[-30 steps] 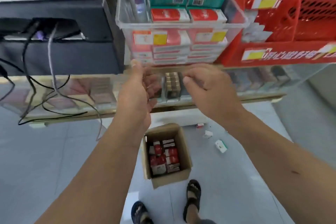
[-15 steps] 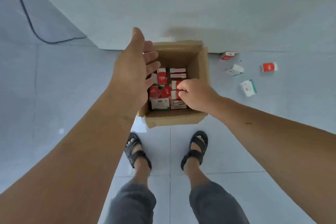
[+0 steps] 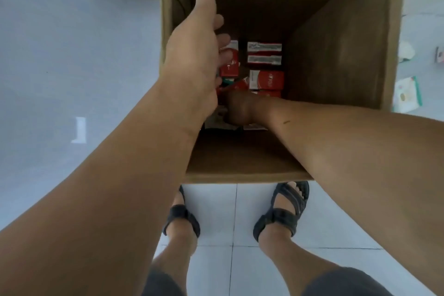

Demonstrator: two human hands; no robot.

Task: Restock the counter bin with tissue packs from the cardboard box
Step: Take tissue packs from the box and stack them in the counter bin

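Cardboard box on floor, tissue packs lay at its bottom | left hand loose-fingered above them | right hand reached among packs, grip not discernible | bin out of view; restocking judged unfinished.

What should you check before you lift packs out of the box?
1. Packs in the box: ok, several red ones lie at the bottom.
2. Right hand reaches them: ok, it is down among the packs.
3. Right hand grips a pack: cannot tell, its fingers are hidden.
4. Left hand free to help: ok, it is open and holds nothing, just inside the box's left wall.
5. Bin ready: cannot tell, it is out of view.
6. Nothing spilled: not ok, loose packs lie on the floor right of the box.
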